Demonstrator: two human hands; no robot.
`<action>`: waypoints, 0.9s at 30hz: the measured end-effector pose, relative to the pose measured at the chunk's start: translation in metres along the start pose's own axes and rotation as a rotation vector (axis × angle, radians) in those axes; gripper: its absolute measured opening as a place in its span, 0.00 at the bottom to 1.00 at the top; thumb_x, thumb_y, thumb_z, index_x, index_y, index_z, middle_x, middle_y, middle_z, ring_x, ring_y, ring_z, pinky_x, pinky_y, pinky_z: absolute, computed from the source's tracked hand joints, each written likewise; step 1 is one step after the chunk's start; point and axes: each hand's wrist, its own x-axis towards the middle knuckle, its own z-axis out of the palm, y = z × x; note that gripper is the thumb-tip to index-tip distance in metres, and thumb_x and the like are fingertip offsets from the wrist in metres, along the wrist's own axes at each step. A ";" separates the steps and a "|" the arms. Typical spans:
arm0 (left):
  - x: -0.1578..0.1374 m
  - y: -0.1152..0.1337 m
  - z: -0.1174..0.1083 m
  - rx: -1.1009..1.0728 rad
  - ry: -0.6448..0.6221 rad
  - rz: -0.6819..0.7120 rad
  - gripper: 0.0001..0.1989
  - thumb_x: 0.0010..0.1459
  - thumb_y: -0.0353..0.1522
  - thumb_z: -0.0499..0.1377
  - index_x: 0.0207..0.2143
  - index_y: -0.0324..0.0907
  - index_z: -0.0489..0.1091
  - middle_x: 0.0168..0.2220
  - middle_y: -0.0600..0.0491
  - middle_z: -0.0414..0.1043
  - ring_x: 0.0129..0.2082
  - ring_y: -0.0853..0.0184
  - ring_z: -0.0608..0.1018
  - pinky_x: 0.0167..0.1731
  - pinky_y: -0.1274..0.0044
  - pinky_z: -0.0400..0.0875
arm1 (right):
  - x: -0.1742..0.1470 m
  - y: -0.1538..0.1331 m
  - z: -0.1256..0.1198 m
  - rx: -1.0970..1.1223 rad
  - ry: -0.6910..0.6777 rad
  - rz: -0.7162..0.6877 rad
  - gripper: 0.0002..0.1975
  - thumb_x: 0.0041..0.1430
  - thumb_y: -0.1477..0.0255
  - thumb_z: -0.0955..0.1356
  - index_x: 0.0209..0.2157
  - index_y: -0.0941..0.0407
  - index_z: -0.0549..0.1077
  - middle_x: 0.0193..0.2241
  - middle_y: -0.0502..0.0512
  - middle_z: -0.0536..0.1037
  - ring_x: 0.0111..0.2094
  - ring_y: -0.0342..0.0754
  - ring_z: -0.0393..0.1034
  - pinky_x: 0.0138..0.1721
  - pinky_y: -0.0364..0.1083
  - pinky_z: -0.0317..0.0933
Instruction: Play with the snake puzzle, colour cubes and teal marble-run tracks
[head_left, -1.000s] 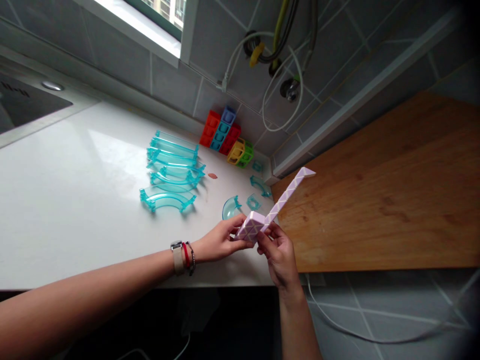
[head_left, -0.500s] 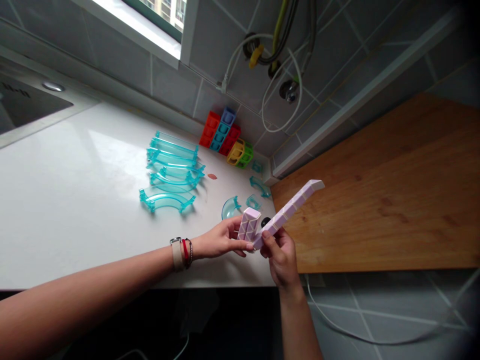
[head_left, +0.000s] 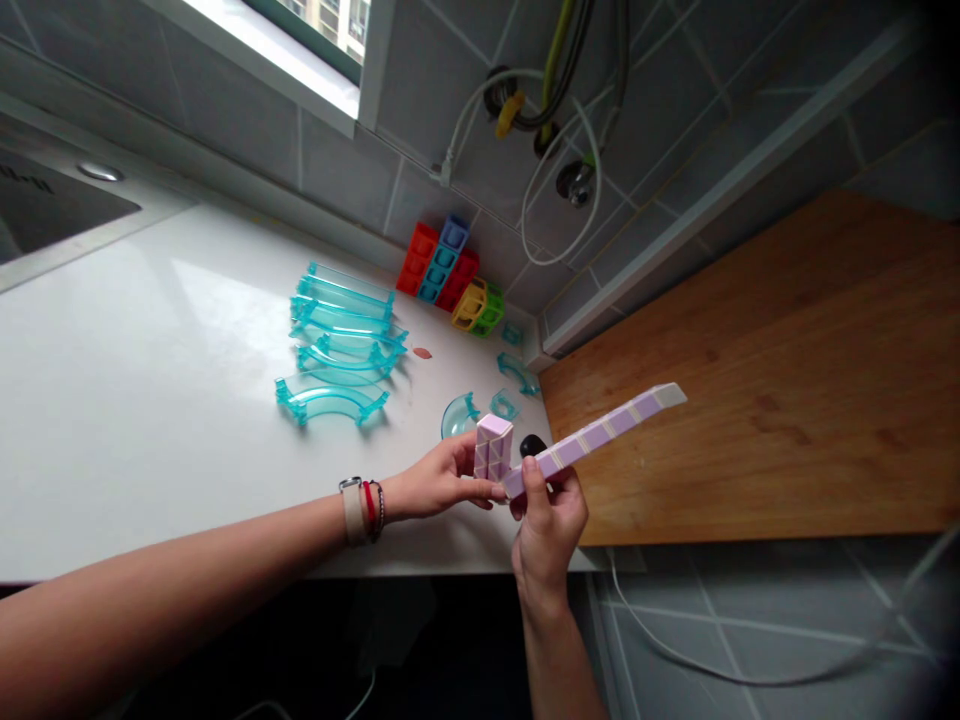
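Note:
Both hands hold a purple-and-white snake cube puzzle (head_left: 600, 433) above the front of the white counter. My left hand (head_left: 459, 472) is closed round its folded block end, with the thumb along the lower edge. At the start of the long straight section, my right hand (head_left: 550, 508) grips with the thumb on top. That section slants up to the right, over the wooden board, and ends in a pale angled tip. Behind the puzzle is a small black round object (head_left: 532, 446), partly hidden. Just beyond my left hand lies a clear teal curved piece (head_left: 459, 412).
Several clear teal track pieces (head_left: 334, 400) lie in a row on the white counter (head_left: 150, 420). Coloured cube blocks (head_left: 442, 265) stand by the tiled wall. A wooden board (head_left: 765, 400) covers the right side. A sink (head_left: 52, 210) is far left; a white cable (head_left: 562, 255) hangs on the wall.
My right hand has turned, swinging the puzzle's long section lower and farther right. The right forearm has shifted left. My left hand stays nearly still on the folded end.

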 end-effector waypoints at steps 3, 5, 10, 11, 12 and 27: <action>0.000 -0.002 0.000 0.018 0.026 0.017 0.20 0.52 0.34 0.74 0.41 0.39 0.69 0.35 0.53 0.78 0.34 0.66 0.82 0.35 0.75 0.80 | -0.002 0.002 0.004 -0.014 0.056 -0.017 0.20 0.56 0.57 0.76 0.33 0.54 0.67 0.24 0.44 0.68 0.19 0.40 0.60 0.18 0.41 0.55; 0.001 -0.002 -0.001 0.026 0.060 0.017 0.21 0.51 0.33 0.75 0.41 0.39 0.69 0.35 0.52 0.78 0.35 0.65 0.82 0.34 0.75 0.81 | -0.001 0.003 0.005 -0.012 0.056 -0.007 0.20 0.56 0.57 0.76 0.33 0.54 0.67 0.24 0.45 0.68 0.19 0.40 0.60 0.18 0.41 0.54; -0.001 0.007 -0.004 -0.029 -0.010 -0.066 0.20 0.54 0.35 0.73 0.44 0.40 0.69 0.39 0.49 0.79 0.40 0.61 0.84 0.36 0.72 0.83 | 0.008 -0.003 -0.005 0.067 -0.157 0.033 0.17 0.59 0.59 0.76 0.37 0.53 0.69 0.26 0.45 0.69 0.20 0.40 0.62 0.20 0.41 0.55; -0.001 0.010 -0.005 -0.048 -0.045 -0.090 0.20 0.55 0.35 0.72 0.45 0.40 0.68 0.40 0.49 0.79 0.40 0.61 0.84 0.36 0.72 0.83 | 0.010 -0.004 -0.010 0.092 -0.228 0.038 0.17 0.59 0.59 0.75 0.41 0.53 0.70 0.26 0.45 0.69 0.21 0.40 0.63 0.20 0.41 0.56; -0.002 0.012 -0.005 -0.066 -0.076 -0.112 0.21 0.55 0.36 0.72 0.45 0.40 0.68 0.40 0.49 0.78 0.40 0.61 0.83 0.36 0.71 0.83 | 0.012 -0.005 -0.016 0.105 -0.299 0.042 0.19 0.59 0.59 0.75 0.46 0.52 0.70 0.27 0.45 0.69 0.21 0.41 0.64 0.20 0.41 0.56; 0.002 0.009 -0.009 0.037 0.051 -0.112 0.24 0.54 0.38 0.73 0.45 0.42 0.65 0.36 0.52 0.77 0.35 0.64 0.83 0.29 0.77 0.81 | -0.004 0.017 -0.016 -0.081 -0.173 -0.059 0.16 0.62 0.58 0.74 0.33 0.54 0.69 0.20 0.45 0.69 0.19 0.41 0.61 0.22 0.42 0.56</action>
